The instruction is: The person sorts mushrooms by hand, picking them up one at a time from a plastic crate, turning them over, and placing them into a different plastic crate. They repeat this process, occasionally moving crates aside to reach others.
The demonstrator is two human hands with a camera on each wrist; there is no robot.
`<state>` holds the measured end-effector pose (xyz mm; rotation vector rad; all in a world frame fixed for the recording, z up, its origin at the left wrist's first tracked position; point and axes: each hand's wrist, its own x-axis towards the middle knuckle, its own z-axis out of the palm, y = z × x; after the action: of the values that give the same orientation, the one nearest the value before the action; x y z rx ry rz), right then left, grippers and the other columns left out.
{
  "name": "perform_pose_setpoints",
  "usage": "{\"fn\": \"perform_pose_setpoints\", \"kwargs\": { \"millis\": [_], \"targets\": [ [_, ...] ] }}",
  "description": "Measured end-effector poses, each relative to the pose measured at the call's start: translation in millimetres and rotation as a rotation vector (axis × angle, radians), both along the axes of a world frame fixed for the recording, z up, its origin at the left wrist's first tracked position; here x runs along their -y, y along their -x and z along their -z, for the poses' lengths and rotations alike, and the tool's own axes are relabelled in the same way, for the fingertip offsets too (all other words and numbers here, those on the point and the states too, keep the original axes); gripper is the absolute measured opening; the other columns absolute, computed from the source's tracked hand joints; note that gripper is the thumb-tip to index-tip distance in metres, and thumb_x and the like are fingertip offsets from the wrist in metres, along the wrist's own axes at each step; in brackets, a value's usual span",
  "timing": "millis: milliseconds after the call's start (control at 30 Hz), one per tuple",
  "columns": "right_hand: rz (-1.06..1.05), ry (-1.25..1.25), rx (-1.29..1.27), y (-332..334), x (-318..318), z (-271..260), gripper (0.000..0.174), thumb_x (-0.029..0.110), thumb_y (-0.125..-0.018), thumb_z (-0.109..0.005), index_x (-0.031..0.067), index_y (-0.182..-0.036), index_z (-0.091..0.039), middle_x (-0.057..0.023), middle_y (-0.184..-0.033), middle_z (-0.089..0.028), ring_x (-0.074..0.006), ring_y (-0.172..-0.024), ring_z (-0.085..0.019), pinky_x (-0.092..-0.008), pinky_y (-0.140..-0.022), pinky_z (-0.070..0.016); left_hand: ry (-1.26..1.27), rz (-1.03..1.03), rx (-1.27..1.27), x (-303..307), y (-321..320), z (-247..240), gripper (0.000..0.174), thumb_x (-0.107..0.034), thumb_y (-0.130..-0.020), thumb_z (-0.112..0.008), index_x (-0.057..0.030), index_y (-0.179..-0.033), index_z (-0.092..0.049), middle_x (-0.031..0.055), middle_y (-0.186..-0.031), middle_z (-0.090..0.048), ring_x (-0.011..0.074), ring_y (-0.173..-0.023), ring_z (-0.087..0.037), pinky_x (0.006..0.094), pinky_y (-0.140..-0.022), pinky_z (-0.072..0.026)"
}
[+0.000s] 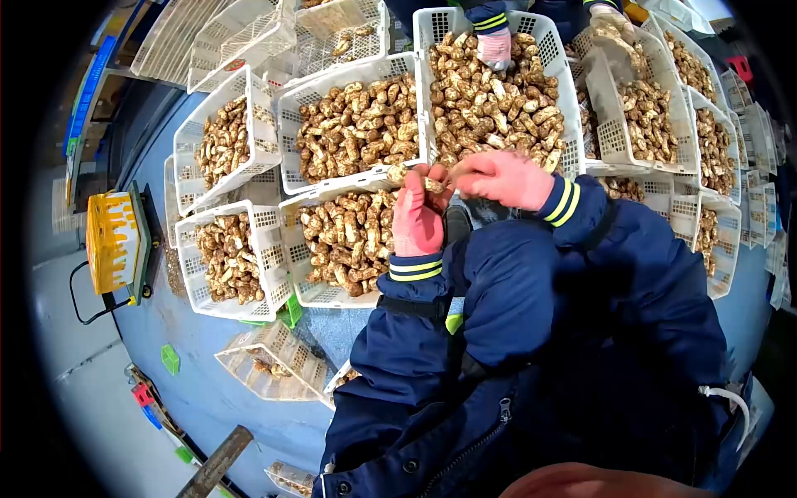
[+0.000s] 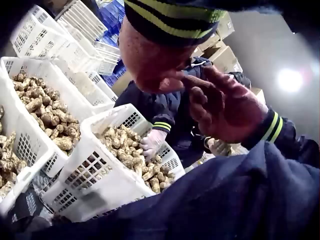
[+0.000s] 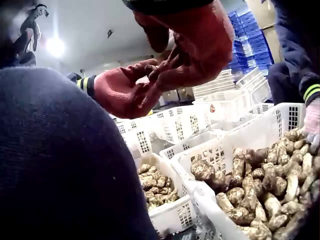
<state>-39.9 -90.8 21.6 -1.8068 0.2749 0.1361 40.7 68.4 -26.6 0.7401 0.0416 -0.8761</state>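
Observation:
My left hand (image 1: 418,220), in a pink glove, grips a mushroom (image 1: 398,173) with a pale, brown-flecked cap in the head view. My right hand (image 1: 510,181), gloved the same, meets it from the right, its fingertips close together at the stem end. In the left wrist view, the right hand (image 2: 230,110) has bent fingers beside the left hand (image 2: 150,62). The right wrist view shows the right hand (image 3: 200,50) over the left hand (image 3: 120,92), fingers overlapping. I cannot tell whether the right fingers pinch something; the mushroom is hidden there.
White crates (image 1: 349,183) of mushrooms stand around my knees. Across from me another person's gloved hand (image 1: 495,50) rests in a full crate (image 1: 573,124). A tipped crate (image 1: 274,365) lies on the blue floor (image 1: 191,398). At the left is a yellow-and-white box (image 1: 114,242) on a trolley.

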Motion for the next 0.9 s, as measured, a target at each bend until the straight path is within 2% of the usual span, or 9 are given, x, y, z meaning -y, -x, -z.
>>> {"fn": "perform_pose_setpoints", "kwargs": {
  "millis": [100, 200, 367, 433, 567, 633, 700, 733, 900],
  "targets": [
    [-0.045, 0.364, 0.001, -1.4, -8.7, -11.9, 0.035, 0.025, -0.074, -0.061, 0.0012, -0.100, -0.057, -0.0124, -0.087, -0.060, -0.0221, -0.080, -0.059, -0.0293, -0.070, -0.0442, -0.051, 0.006, 0.080, 10.1, 6.1, 4.2, 0.040, -0.037, -0.086, -0.050, -0.0036, -0.108, -0.048, 0.0077, -0.100, -0.054, 0.0167, -0.088, -0.054, 0.0285, -0.078, -0.0431],
    [-0.036, 0.432, 0.057, -0.2, -14.2, -8.5, 0.033, 0.025, -0.075, -0.061, 0.0006, -0.097, -0.057, -0.0126, -0.083, -0.060, -0.0220, -0.075, -0.058, -0.0293, -0.067, -0.0437, -0.122, 0.045, 0.113, 19.1, 15.2, -6.9, 0.052, -0.042, -0.085, -0.048, -0.0001, -0.116, -0.043, 0.0082, -0.099, -0.053, 0.0158, -0.088, -0.052, 0.0286, -0.077, -0.0422],
    [-0.004, -0.388, -0.093, -1.2, 3.9, -6.6, 0.028, 0.025, -0.087, -0.048, -0.0002, -0.092, -0.059, -0.0040, -0.076, -0.061, -0.0085, -0.067, -0.055, -0.0217, -0.059, -0.0432, 0.155, 0.003, -0.219, 16.3, -2.8, -6.8, 0.049, -0.050, -0.085, -0.040, -0.0034, -0.099, -0.048, 0.0079, -0.104, -0.053, 0.0207, -0.088, -0.052, 0.0369, -0.076, -0.0451],
    [-0.050, -0.533, -0.164, -1.9, 7.8, 7.3, 0.033, 0.030, -0.088, -0.046, 0.0005, -0.092, -0.059, -0.0051, -0.074, -0.061, -0.0096, -0.065, -0.055, -0.0213, -0.057, -0.0436, 0.222, 0.005, -0.157, 13.9, -8.5, -18.0, 0.053, -0.051, -0.085, -0.039, -0.0033, -0.107, -0.046, 0.0091, -0.111, -0.052, 0.0220, -0.095, -0.052, 0.0380, -0.079, -0.0447],
    [-0.112, -0.393, -0.227, -3.5, 1.0, 4.6, 0.044, 0.042, -0.086, -0.045, 0.0012, -0.088, -0.059, -0.0045, -0.070, -0.059, -0.0100, -0.061, -0.055, -0.0218, -0.056, -0.0441, 0.098, 0.006, 0.000, 10.4, -5.4, -17.5, 0.052, -0.045, -0.087, -0.042, -0.0075, -0.122, -0.040, 0.0073, -0.117, -0.050, 0.0211, -0.105, -0.049, 0.0364, -0.086, -0.0417],
    [-0.102, -0.423, -0.220, -3.3, 0.9, 6.3, 0.044, 0.044, -0.086, -0.046, 0.0019, -0.083, -0.060, -0.0044, -0.067, -0.059, -0.0099, -0.059, -0.055, -0.0217, -0.055, -0.0436, 0.158, 0.018, -0.003, 8.3, -5.1, -16.0, 0.046, -0.040, -0.086, -0.045, -0.0078, -0.119, -0.042, 0.0060, -0.115, -0.051, 0.0199, -0.103, -0.050, 0.0355, -0.087, -0.0416],
    [-0.080, -0.214, -0.207, -3.7, 1.4, -0.1, 0.046, 0.045, -0.085, -0.045, 0.0019, -0.079, -0.060, -0.0044, -0.064, -0.059, -0.0097, -0.057, -0.054, -0.0221, -0.054, -0.0435, 0.045, -0.059, -0.056, 9.3, -0.5, -16.2, 0.042, -0.035, -0.086, -0.049, -0.0055, -0.115, -0.043, 0.0068, -0.106, -0.052, 0.0196, -0.098, -0.050, 0.0332, -0.083, -0.0402],
    [-0.080, -0.122, -0.189, -2.7, 1.9, 2.0, 0.042, 0.042, -0.083, -0.046, 0.0031, -0.078, -0.061, -0.0053, -0.061, -0.059, -0.0118, -0.054, -0.055, -0.0256, -0.054, -0.0441, 0.014, -0.076, -0.062, 9.7, -0.1, -15.6, 0.040, -0.036, -0.086, -0.050, -0.0062, -0.112, -0.045, 0.0058, -0.104, -0.053, 0.0186, -0.095, -0.052, 0.0326, -0.083, -0.0401],
    [0.090, 0.189, -0.211, -3.6, 6.4, 1.5, 0.022, 0.022, -0.080, -0.051, 0.0028, -0.087, -0.060, -0.0042, -0.067, -0.058, -0.0098, -0.059, -0.055, -0.0242, -0.056, -0.0433, 0.031, -0.193, -0.179, 9.7, -3.1, -10.3, 0.042, -0.035, -0.081, -0.057, -0.0058, -0.109, -0.046, 0.0052, -0.101, -0.054, 0.0189, -0.095, -0.052, 0.0319, -0.086, -0.0421]
  ]
}}
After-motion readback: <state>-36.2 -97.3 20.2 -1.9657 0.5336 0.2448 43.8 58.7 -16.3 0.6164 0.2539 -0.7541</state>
